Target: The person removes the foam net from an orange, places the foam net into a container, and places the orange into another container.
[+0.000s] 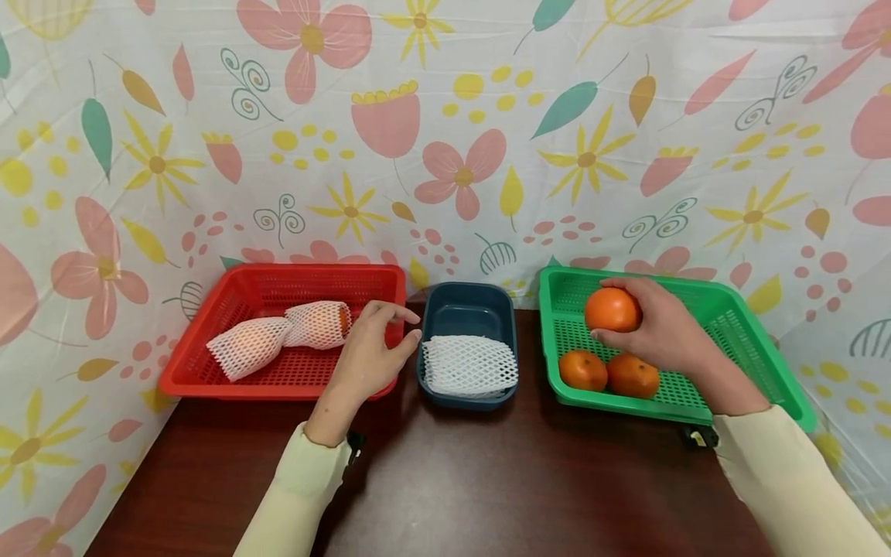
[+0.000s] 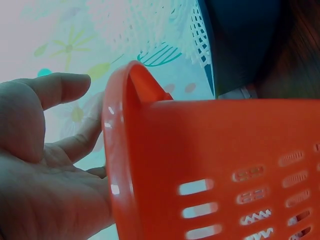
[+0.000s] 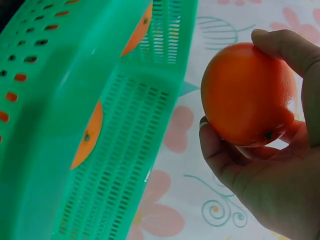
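Note:
An orange [image 1: 612, 310] is gripped between the thumb and fingers of my right hand [image 1: 657, 325], above the green basket [image 1: 759, 340]. Two more oranges, one at the left [image 1: 582, 370] and one beside it [image 1: 633, 376], lie in that basket below the hand. My left hand [image 1: 376, 348] is over the right rim of the red basket [image 1: 278, 391], its fingers loosely bent and nothing between them. Inside the red basket lie two fruits in white foam net sleeves, one in front [image 1: 250, 346] and one behind [image 1: 318, 325].
Between the baskets stands a dark blue bin [image 1: 468, 298], with white foam net sleeves [image 1: 470, 365] in its front part. All three containers stand on a dark brown table [image 1: 487, 480], against a flower-patterned cloth [image 1: 459, 116] at the back.

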The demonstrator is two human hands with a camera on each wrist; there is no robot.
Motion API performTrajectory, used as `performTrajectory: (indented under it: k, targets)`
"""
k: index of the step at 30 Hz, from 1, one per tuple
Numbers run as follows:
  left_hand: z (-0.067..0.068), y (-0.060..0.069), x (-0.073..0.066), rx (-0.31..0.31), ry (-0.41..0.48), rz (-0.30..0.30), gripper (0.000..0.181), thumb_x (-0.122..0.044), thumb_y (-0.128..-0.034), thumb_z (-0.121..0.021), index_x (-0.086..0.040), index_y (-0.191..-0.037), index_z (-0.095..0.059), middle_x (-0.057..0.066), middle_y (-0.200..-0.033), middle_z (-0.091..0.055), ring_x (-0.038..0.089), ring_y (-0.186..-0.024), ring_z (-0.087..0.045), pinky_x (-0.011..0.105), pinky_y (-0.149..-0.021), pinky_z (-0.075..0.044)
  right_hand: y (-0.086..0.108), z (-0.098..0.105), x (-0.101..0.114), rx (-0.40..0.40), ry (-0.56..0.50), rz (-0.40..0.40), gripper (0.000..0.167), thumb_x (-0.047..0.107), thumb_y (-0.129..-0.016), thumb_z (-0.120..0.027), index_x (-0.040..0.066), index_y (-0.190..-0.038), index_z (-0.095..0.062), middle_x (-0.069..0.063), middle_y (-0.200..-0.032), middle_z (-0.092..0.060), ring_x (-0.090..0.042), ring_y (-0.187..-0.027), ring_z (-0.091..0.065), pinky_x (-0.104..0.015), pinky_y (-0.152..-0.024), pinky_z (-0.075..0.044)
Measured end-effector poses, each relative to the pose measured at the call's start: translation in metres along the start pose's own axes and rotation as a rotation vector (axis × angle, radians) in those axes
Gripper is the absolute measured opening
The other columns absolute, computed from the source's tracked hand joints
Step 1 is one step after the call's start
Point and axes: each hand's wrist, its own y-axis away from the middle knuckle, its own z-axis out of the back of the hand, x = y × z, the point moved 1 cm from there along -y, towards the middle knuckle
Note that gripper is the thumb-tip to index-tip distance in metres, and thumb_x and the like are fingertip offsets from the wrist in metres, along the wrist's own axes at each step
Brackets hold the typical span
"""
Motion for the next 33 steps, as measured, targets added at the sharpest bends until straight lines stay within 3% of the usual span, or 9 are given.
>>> performTrajectory:
  k: [8, 14, 22, 33]
  targets:
    - [0.001, -0.002, -0.002, 0.02, 0.012, 0.023, 0.022, -0.023, -0.0975, -0.077, -0.016, -0.118, -0.075, 0.011, -0.126, -0.062, 0.025, -0.113, -0.058, 0.048, -0.097, -0.052, -0.011, -0.001, -0.011, 0.071, 0.039, -0.043, 0.076, 0.038, -0.087, -0.089, 0.005, -0.146, -0.054, -0.018, -0.13, -0.061, -0.035, -0.102, -0.06, -0.051, -0.077, -0.055]
    - [0.002, -0.002, -0.001, 0.026, 0.018, 0.038, 0.021, -0.023, -0.0977, -0.076, -0.017, -0.117, -0.074, 0.008, -0.125, -0.061, 0.032, -0.116, -0.061, 0.049, -0.097, -0.052, -0.019, -0.002, -0.017, 0.159, 0.05, -0.083, 0.074, 0.037, -0.088, -0.088, 0.004, -0.146, -0.054, -0.017, -0.126, -0.064, -0.033, -0.101, -0.061, -0.049, -0.08, -0.055]
    - [0.003, -0.002, -0.002, 0.021, 0.023, 0.032, 0.021, -0.023, -0.0975, -0.076, -0.016, -0.117, -0.075, 0.009, -0.126, -0.061, 0.033, -0.116, -0.062, 0.049, -0.098, -0.052, -0.027, -0.006, -0.025, 0.249, 0.126, -0.064, 0.068, 0.031, -0.086, -0.089, 0.005, -0.14, -0.058, -0.015, -0.123, -0.064, -0.031, -0.1, -0.06, -0.046, -0.078, -0.054]
    - [0.004, -0.001, 0.002, -0.008, 0.024, 0.039, 0.021, -0.023, -0.0973, -0.076, -0.016, -0.117, -0.075, 0.009, -0.128, -0.057, 0.029, -0.114, -0.06, 0.046, -0.095, -0.054, -0.037, -0.014, -0.039, 0.351, 0.178, -0.063, 0.066, 0.02, -0.081, -0.086, 0.002, -0.139, -0.059, -0.026, -0.128, -0.056, -0.034, -0.095, -0.06, -0.046, -0.072, -0.056]
